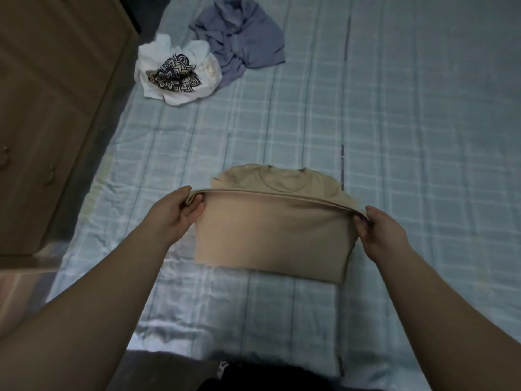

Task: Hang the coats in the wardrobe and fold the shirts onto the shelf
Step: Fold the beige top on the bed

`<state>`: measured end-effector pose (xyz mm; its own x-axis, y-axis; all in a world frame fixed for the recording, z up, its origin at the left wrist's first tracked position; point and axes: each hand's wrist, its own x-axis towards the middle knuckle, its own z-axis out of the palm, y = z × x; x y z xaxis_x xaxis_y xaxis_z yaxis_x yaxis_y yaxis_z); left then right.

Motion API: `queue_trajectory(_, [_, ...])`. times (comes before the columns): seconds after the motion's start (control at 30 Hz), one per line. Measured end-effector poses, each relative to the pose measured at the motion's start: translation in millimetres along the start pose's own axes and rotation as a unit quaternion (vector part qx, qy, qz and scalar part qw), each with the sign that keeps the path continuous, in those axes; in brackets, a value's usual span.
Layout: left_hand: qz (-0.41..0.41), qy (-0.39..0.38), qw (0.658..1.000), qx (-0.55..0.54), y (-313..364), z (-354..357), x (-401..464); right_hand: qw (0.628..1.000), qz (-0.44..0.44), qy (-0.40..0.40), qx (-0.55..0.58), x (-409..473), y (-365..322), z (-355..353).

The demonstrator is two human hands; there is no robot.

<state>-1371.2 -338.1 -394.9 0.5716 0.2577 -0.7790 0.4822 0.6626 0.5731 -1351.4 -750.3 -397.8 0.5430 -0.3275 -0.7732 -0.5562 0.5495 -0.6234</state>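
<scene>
Fingers (194,206) of the left hand (176,214) pinch one end of a raised fold in the beige shirt (270,238); those of the right hand (379,231) pinch the opposite end, keeping the fold line taut and level. The shirt lies on the bed (408,122), collar side away from the person, lower half lifted toward the collar. Holding both ends evenly appears intended to lay the halves square. A crumpled white printed shirt (177,74) and a blue garment (239,38) sit well apart at the far end, touching each other, seemingly awaiting folding. A wooden cabinet (56,108) stands left of the bed.
</scene>
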Motion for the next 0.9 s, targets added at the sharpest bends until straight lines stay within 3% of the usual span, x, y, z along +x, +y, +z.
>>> queue_trajectory(0.23, [-0.014,0.024,1.000,0.010,-6,46,125,0.993,-0.052,-0.004,-0.105,126,2,60])
queue_trajectory(0.4, [-0.016,-0.013,1.000,0.021,-28,59,194,0.991,-0.092,-0.026,-0.089,180,25,79])
queue_trajectory(0.5, [0.048,-0.028,0.998,-0.001,-42,68,202,0.994,-0.111,-0.015,-0.020,189,33,83])
queue_trajectory(0.57, [0.142,-0.005,0.987,0.081,-56,68,187,0.985,-0.164,-0.004,-0.051,178,42,83])
queue_trajectory(0.6, [0.209,0.015,0.962,0.177,-64,63,178,0.967,-0.214,0.005,-0.138,168,47,81])
queue_trajectory(0.63, [0.278,0.020,0.913,0.296,-72,54,168,0.928,-0.269,0.012,-0.256,158,55,76])
queue_trajectory(0.7, [0.384,-0.030,0.771,0.508,-89,33,153,0.798,-0.372,0.000,-0.474,140,76,61])
queue_trajectory(0.73, [0.415,-0.067,0.682,0.598,-97,23,150,0.727,-0.420,-0.021,-0.544,133,87,54])
queue_trajectory(0.8, [0.434,-0.085,0.523,0.729,-113,10,142,0.583,-0.477,-0.054,-0.656,124,110,41])
queue_trajectory(0.83, [0.424,-0.079,0.477,0.766,-120,5,136,0.537,-0.479,-0.050,-0.693,122,120,33])
queue_trajectory(0.9, [0.409,-0.066,0.441,0.796,-132,-3,130,0.504,-0.454,-0.021,-0.734,121,134,19])
